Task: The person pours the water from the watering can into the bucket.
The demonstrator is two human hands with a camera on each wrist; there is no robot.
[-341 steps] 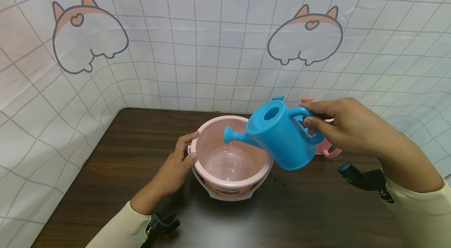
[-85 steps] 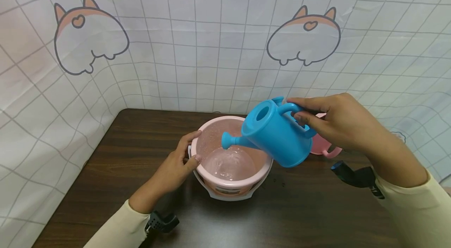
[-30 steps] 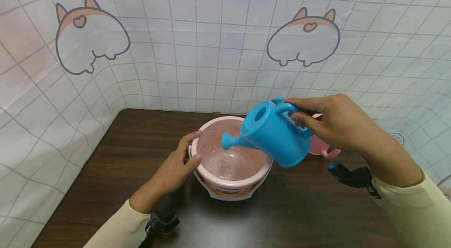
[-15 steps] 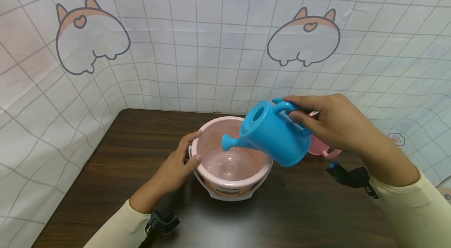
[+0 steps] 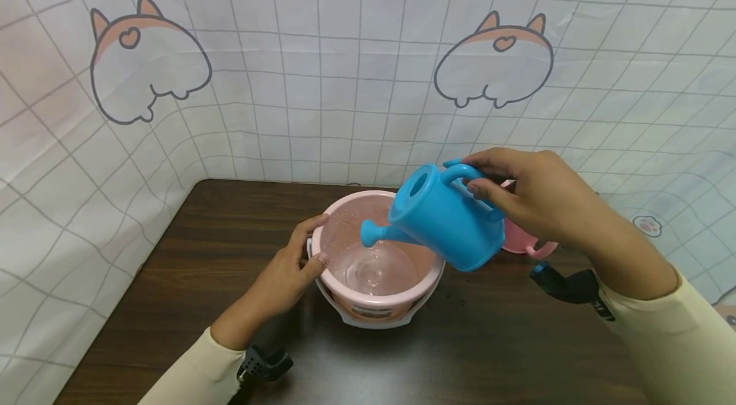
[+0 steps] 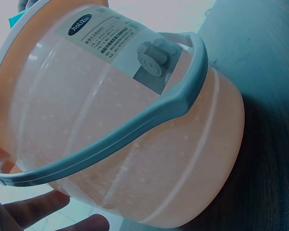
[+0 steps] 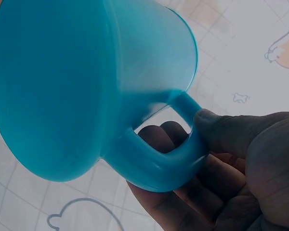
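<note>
My right hand (image 5: 531,194) grips the handle of a blue watering can (image 5: 451,223). The can tilts to the left, its sprinkler head over the inside of a pink bucket (image 5: 345,290). Rippling water (image 5: 374,267) covers the bucket's bottom. At the left side of the rim, my left hand (image 5: 284,274) holds the bucket, thumb on the near part and fingers further back. The left wrist view shows the bucket's label (image 6: 111,41) and its lowered carrying handle (image 6: 130,132). In the right wrist view, thumb and fingers curl round the can's handle (image 7: 159,168).
Behind the watering can stands a pink watering can (image 5: 517,240), partly hidden. A second blue sprinkler head (image 5: 452,163) shows beside my right fingers. A few water drops lie on the dark wooden table (image 5: 489,341) right of the bucket. Checked cloth (image 5: 322,73) hangs behind.
Over the last second the watering can and my right hand have drifted slightly left. Since the oldest frame the can has tipped further. My left hand has stayed at the bucket's rim.
</note>
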